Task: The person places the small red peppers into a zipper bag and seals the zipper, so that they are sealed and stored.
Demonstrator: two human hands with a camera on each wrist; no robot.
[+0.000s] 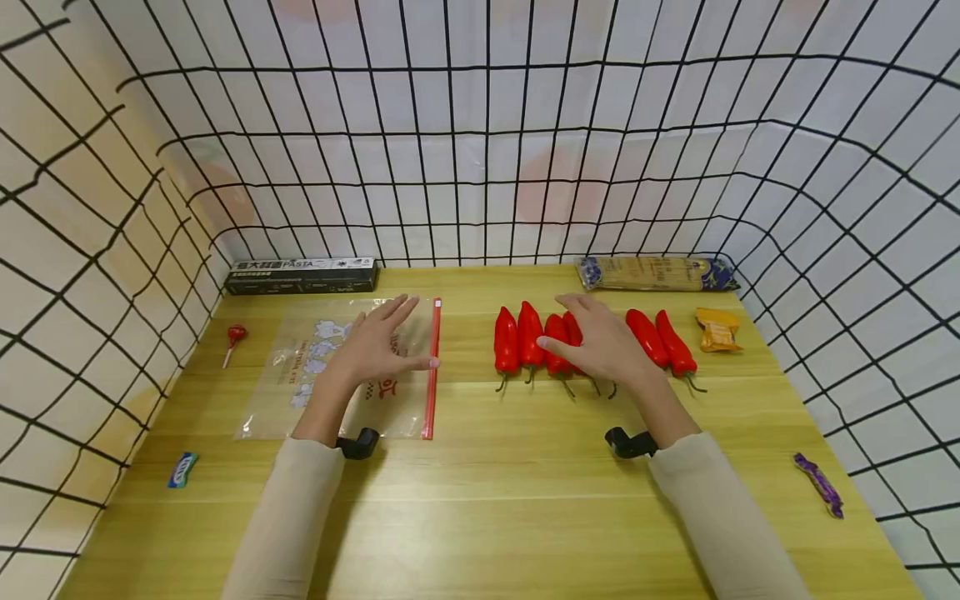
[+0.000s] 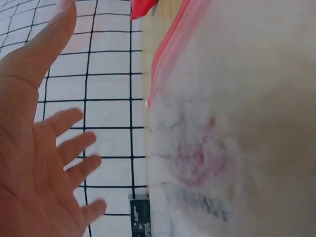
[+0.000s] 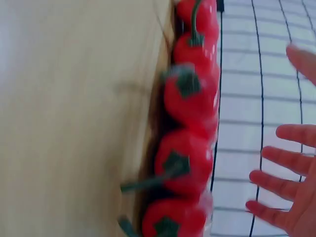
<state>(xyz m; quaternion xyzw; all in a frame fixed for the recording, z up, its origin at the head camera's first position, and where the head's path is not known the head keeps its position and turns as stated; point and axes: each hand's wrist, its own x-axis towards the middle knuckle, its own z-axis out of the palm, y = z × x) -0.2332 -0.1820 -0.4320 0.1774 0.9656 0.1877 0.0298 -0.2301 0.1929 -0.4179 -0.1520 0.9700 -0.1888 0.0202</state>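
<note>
My left hand [image 1: 372, 343] hovers over a clear zip bag [image 1: 281, 408] with a red slider edge, its fingers spread and holding nothing. The bag lies flat, printed with cartoon animals, and also fills much of the left wrist view. Above a row of red peppers [image 1: 529, 333] with green stems is my right hand [image 1: 596, 337], fingers apart and nothing in its grasp. It hides part of the row in the head view. In the right wrist view, several peppers [image 3: 190, 98] line up beside the spread fingers [image 3: 284, 160].
Along the back lie a black pasta box [image 1: 300, 277] and a pack of noodles [image 1: 656, 273]. Small sweets sit at the sides: a red lollipop [image 1: 236, 335], a blue-green wrapper [image 1: 182, 470], a yellow packet [image 1: 717, 330], a purple bar [image 1: 819, 485]. Black wire mesh [image 1: 487, 133] encloses the table.
</note>
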